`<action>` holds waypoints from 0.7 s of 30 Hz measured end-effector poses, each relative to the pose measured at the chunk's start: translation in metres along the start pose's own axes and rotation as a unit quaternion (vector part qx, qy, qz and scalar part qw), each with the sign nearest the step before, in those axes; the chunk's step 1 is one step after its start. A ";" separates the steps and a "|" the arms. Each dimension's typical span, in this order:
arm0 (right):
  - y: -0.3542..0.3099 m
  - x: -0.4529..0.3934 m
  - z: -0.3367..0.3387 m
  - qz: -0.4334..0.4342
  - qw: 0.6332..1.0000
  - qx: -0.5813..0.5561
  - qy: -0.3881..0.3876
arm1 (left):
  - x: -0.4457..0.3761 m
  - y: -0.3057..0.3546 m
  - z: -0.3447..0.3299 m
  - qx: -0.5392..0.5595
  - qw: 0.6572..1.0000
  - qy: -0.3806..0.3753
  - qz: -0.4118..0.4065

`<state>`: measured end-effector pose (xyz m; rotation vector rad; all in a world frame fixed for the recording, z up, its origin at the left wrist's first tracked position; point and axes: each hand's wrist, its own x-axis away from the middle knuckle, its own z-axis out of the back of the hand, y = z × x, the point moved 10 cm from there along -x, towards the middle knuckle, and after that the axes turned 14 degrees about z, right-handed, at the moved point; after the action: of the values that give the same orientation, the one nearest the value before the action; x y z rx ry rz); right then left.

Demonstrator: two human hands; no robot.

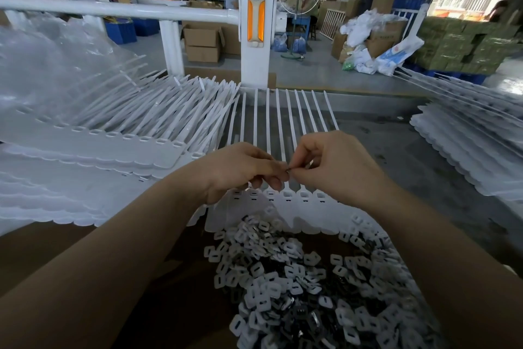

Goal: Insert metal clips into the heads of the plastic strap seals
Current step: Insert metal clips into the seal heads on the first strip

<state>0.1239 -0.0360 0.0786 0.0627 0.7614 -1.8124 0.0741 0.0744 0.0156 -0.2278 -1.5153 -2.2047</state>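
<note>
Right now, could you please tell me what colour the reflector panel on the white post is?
Orange: the reflector panel glows on the white post, clear in the head view.

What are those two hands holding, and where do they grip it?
A small metal clip, pinched by its edges between the fingertips of the left hand and the right hand, above the strap seal heads.

Single head-worn wide-angle view, facing forward and down, close over the hands [285, 170], workshop beyond
</note>
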 end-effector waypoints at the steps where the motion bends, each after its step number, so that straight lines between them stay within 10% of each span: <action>1: 0.000 0.000 -0.001 0.002 1.000 -0.003 -0.002 | 0.000 0.000 0.000 0.001 1.000 0.004 -0.001; 21: 0.031 0.012 -0.016 -0.143 0.979 -0.144 -0.034 | 0.014 0.028 0.003 -0.151 0.975 0.110 -0.118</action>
<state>0.1409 -0.0433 0.0465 -0.3110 1.0177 -1.9409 0.0739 0.0648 0.0457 0.1076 -1.1347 -2.5481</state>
